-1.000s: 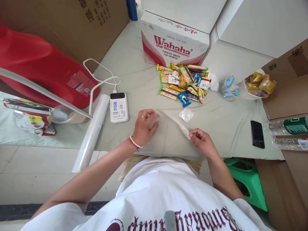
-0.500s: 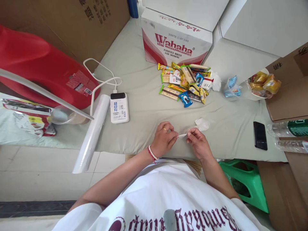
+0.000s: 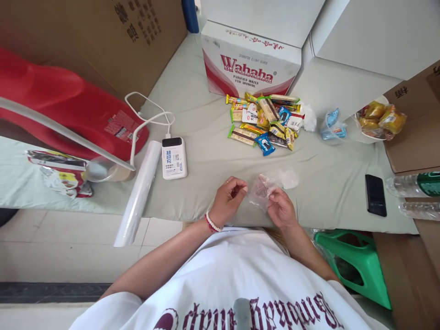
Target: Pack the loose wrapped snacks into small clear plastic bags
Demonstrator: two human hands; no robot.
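Observation:
Between my hands hangs a small clear plastic bag point(image 3: 260, 190), opened out and see-through. My right hand point(image 3: 283, 210) pinches it at its right side with thumb and fingers. To the left of the bag, my left hand point(image 3: 227, 200) is closed, thumb against the fingertips; whether anything thin is in that pinch is hidden. Another crumpled piece of clear plastic point(image 3: 289, 178) lies on the cloth just behind my right hand. Beyond both hands, a pile of wrapped snacks point(image 3: 264, 120) lies before a Wahaha water carton point(image 3: 250, 64).
On the left are a power bank point(image 3: 174, 160) with a white cable, a plastic film roll point(image 3: 139, 192) and a red jug point(image 3: 79, 110). At right lie a phone point(image 3: 376, 195), plastic bottles point(image 3: 402, 186), a bowl of packaged food point(image 3: 369, 136) and a green stool point(image 3: 357, 266).
The narrow, twisted plastic between my fingers is now a spread-out bag. My left hand has moved slightly left, away from my right hand, which keeps its hold.

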